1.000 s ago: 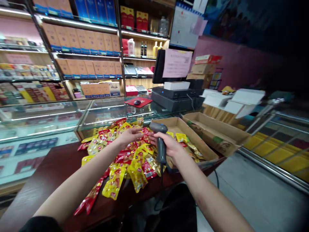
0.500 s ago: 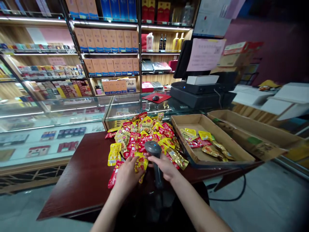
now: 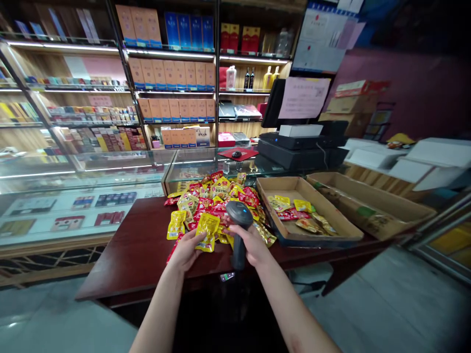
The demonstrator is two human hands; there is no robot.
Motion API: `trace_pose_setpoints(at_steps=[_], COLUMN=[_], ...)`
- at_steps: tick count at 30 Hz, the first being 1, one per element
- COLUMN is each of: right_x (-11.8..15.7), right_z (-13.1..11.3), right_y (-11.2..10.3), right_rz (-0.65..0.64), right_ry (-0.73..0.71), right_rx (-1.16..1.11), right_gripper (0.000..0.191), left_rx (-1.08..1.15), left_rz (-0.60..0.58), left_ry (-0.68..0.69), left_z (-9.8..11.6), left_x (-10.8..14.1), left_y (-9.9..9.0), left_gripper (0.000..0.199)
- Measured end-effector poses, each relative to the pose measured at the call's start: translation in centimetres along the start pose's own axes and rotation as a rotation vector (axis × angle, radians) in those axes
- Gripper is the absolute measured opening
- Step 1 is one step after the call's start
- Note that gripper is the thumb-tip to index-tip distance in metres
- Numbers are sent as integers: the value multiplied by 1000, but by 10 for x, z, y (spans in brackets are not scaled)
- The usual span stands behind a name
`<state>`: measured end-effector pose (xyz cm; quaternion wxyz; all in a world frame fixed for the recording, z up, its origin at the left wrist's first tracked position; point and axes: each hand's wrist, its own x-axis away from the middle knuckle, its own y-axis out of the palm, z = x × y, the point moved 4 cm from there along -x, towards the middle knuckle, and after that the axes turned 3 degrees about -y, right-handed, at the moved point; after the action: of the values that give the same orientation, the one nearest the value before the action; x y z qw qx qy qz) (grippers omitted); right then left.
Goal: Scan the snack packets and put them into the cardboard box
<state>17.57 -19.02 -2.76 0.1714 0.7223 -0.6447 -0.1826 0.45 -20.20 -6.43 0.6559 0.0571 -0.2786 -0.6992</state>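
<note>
My left hand (image 3: 187, 251) grips a yellow snack packet (image 3: 208, 231) by its lower left edge, its face turned up. In my right hand (image 3: 251, 244) is a dark grey barcode scanner (image 3: 238, 247), held upright by the handle with its head over the pile. Behind both hands a heap of red, yellow and gold snack packets (image 3: 221, 189) covers part of the dark red table (image 3: 128, 255). Another yellow packet (image 3: 177, 224) lies flat left of the heap. A red packet sits partly hidden behind my left hand.
Right of the heap stands an open cardboard box (image 3: 331, 236) with several packets inside; a second cardboard box (image 3: 405, 208) is beside it. Farther back are a glass counter (image 3: 195, 159), a mouse (image 3: 236, 154) and a monitor (image 3: 273, 103). Stocked shelves line the wall.
My left hand has lifted the yellow packet, which now shows its broad face. The scanner stays in my right hand near the packet. The camera view has shifted slightly.
</note>
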Motion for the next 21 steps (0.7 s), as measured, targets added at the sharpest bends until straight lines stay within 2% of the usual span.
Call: trace_pose_setpoints(at_steps=[5,9,13,16,18,21], right_x=[-2,-9,-24,-37,-41,-38], right_z=[6,4,-7,-15,-18,-21], right_y=[-6,-4,-3,-1,-1,-1], right_rz=[-33,-66,-68,-63,-14,68], right_ry=[42,38,-2,-29,-44,-101], right_rx=[84,138,226,288,334,428], right_gripper=[28,31,21,19,20,22], left_rx=[98,19,-279,-450,-468,-384], left_rz=[-53,-122,-79,-40,-35,-29], left_ry=[-30,10,98,111,79,21], left_z=[-13,-12,11,33,45,57], left_x=[-8,-18,-36,-58,-77,-103], left_y=[12,23,27,25,22,15], left_gripper=[32,37,34,31,32,37])
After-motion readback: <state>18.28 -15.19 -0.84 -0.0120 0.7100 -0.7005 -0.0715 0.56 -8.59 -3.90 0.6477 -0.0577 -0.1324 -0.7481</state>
